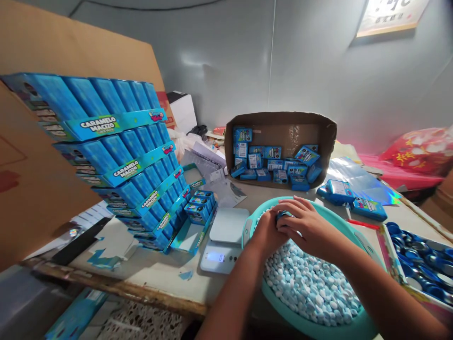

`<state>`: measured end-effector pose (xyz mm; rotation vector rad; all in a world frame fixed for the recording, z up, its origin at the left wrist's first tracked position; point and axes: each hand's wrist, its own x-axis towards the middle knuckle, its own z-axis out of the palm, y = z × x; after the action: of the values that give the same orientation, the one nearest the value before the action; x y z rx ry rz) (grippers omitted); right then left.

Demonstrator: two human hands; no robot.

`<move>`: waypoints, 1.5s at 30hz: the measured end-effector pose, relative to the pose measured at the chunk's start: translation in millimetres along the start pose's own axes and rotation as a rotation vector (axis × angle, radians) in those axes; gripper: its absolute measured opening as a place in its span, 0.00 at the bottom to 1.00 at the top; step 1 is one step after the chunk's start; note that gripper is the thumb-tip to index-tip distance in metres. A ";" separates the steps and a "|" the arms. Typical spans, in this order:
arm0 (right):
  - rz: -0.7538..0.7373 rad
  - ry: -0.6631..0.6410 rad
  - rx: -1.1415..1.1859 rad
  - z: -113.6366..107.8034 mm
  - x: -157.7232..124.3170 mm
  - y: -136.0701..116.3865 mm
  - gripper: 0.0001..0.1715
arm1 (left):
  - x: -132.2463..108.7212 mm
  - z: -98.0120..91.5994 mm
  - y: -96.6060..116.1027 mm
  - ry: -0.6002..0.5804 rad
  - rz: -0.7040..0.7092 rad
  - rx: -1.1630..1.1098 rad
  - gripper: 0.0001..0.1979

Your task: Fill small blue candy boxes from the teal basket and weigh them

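Both my hands meet over a teal basin (348, 328) filled with small white-and-blue candies (311, 288). My left hand (266, 231) is curled around a small blue tin (284, 215), of which only a sliver shows. My right hand (305, 223) lies over the top of the tin with its fingers pressed down on it. A small white digital scale (225, 241) with a lit display stands just left of the basin.
A stack of blue "Caramelo Macizo" display trays (123, 156) rises at the left. A cardboard box (283, 130) of small blue packets lies on its side behind the basin. A tray of blue tin lids (421, 259) sits at the right. Loose packets (368, 208) lie nearby.
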<state>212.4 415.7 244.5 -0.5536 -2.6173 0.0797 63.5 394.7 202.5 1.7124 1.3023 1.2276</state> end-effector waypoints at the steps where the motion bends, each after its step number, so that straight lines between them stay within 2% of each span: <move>1: -0.006 0.003 0.028 0.4 0.7 -0.1 0.11 | 0.1 -0.1 -0.2 -0.004 0.006 -0.009 0.14; 8: 0.046 -0.025 0.151 -2.1 0.1 -3.1 0.06 | -2.4 -1.6 -3.8 -0.036 0.023 -0.029 0.09; 14: 0.073 -0.056 0.128 -2.5 -0.1 -3.4 0.05 | -3.1 -2.3 -1.4 -0.054 0.023 -0.029 0.10; 18: 0.098 -0.054 0.180 0.8 0.1 -3.5 0.07 | -2.5 -2.3 1.0 -0.041 -0.012 -0.010 0.06; 21: 0.166 0.012 0.305 5.1 -0.7 0.4 0.11 | -2.9 -1.6 0.7 -0.013 -0.066 0.009 0.06; 26: 0.275 0.222 0.365 8.8 -2.3 15.4 0.11 | -4.9 -1.0 -2.9 0.001 -0.139 -0.023 0.19; 30: 0.347 0.192 0.322 6.6 -2.3 23.8 0.12 | -5.4 -2.8 -4.3 0.009 -0.145 -0.035 0.25; 40: 0.374 0.186 0.377 11.3 0.7 20.9 0.09 | -3.0 -3.2 -8.3 -0.023 -0.163 -0.070 0.23; 42: 0.413 0.219 0.387 13.0 2.1 23.4 0.07 | -3.3 -2.9 -9.2 -0.022 -0.155 -0.079 0.22; 45: 0.486 0.351 0.401 12.0 -0.5 35.8 0.11 | -3.2 -2.0 -12.3 0.016 -0.159 -0.076 0.24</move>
<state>220.6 448.9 228.3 -0.9417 -2.0061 0.5892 57.2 395.2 191.3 1.5183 1.3564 1.1847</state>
